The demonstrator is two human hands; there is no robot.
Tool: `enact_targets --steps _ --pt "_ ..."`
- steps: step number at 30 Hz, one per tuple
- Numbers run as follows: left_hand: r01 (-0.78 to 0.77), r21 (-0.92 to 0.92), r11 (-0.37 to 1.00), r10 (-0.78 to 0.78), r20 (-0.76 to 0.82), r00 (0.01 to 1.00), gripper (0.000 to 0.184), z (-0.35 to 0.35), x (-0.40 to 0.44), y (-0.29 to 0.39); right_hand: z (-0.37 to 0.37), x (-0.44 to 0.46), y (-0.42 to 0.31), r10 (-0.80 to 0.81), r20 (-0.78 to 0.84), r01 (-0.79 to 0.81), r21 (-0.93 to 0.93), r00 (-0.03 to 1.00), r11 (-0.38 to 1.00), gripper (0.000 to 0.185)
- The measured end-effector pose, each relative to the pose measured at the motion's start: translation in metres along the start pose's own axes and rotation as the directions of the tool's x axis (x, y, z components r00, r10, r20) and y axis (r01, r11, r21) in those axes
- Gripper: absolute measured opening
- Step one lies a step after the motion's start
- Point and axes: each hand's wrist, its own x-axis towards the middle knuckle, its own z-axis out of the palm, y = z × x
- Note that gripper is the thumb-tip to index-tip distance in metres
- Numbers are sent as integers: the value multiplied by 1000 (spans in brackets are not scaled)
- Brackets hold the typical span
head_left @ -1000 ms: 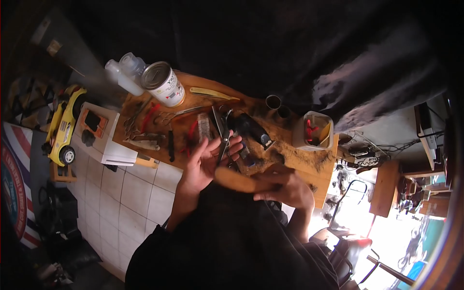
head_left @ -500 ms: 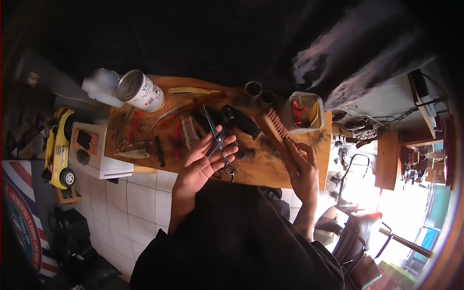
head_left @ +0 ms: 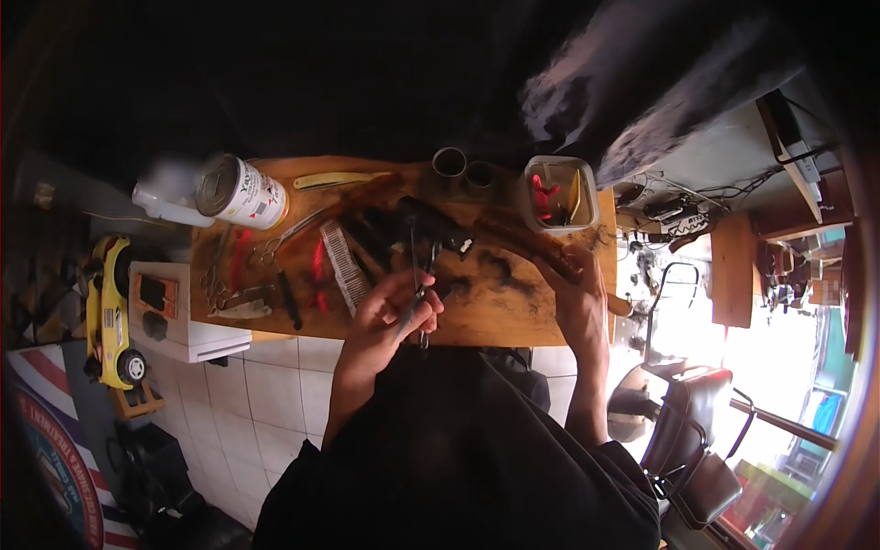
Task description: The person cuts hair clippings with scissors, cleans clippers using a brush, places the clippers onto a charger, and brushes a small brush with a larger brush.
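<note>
Near the front edge of the wooden table (head_left: 513,316), my left hand (head_left: 392,312) has its fingers curled round a pair of dark scissors (head_left: 414,257), blades pointing up and away. My right hand (head_left: 576,289) grips a brown wooden brush (head_left: 518,240) just above the tabletop, its far end pointing left. Between the hands lies a black hair clipper (head_left: 435,223). A pale wide-toothed comb (head_left: 343,268) rests left of my left hand. Dark hair clippings are scattered on the wood below the brush.
A labelled can (head_left: 243,192) and a clear bottle (head_left: 172,203) stand at the back left. A plastic tub (head_left: 561,194) holds red and yellow items at the right. Further scissors (head_left: 220,289) lie left. A yellow toy car (head_left: 112,316) and a chair (head_left: 692,431) flank the table.
The brush has swung from in front of my left hand to low over the table at the right. My left fingers have curled in round the scissors. The view has shifted too.
</note>
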Motion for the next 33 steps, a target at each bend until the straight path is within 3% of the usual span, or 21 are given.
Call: enact_targets --steps 3,6,11,14,17,18,19,21,24,25,28,31,33 --pt "8 1 1000 -8 -47 999 32 11 -1 6 6 2 14 -53 25 54 -51 998 997 49" --pt "-117 8 993 117 -8 993 27 8 3 -8 11 5 20 -80 16 80 -21 997 997 46" --pt "-67 -63 996 61 -95 994 21 8 -1 -13 16 4 23 -128 -21 129 21 992 991 36" --pt "-115 -55 992 108 -114 988 21 8 3 -16 9 7 4 -136 -171 134 -21 976 991 32" --pt "-158 11 987 158 -148 976 22 3 4 -22 4 -4 -30 9 -125 31 313 992 949 33" --pt "-169 35 985 173 -157 972 22 4 6 -24 6 -9 -41 -26 -101 59 339 995 939 34" --pt "-178 41 983 183 -171 968 24 14 7 -15 3 -7 -54 -204 -102 228 372 974 900 38" --pt "-199 40 979 203 -144 969 24 20 10 -14 13 -11 -67 -242 -33 227 485 970 844 42" --pt "-248 116 962 260 -111 959 24 26 15 -12 30 -21 -71 -154 -23 138 588 988 797 46" --pt "-234 117 965 247 -115 962 23 28 18 -12 28 -21 -70 -113 -1 95 559 994 824 44" --pt "-185 96 978 193 -83 978 22 32 24 -9 11 -15 -74 -87 -165 147 400 982 904 46" --pt "-203 126 971 206 -14 978 21 40 32 -7 11 -19 -67 -13 -48 36 504 999 863 52" --pt "-201 130 971 202 6 979 20 47 37 -6 8 -24 -68 92 40 -96 640 995 762 54"
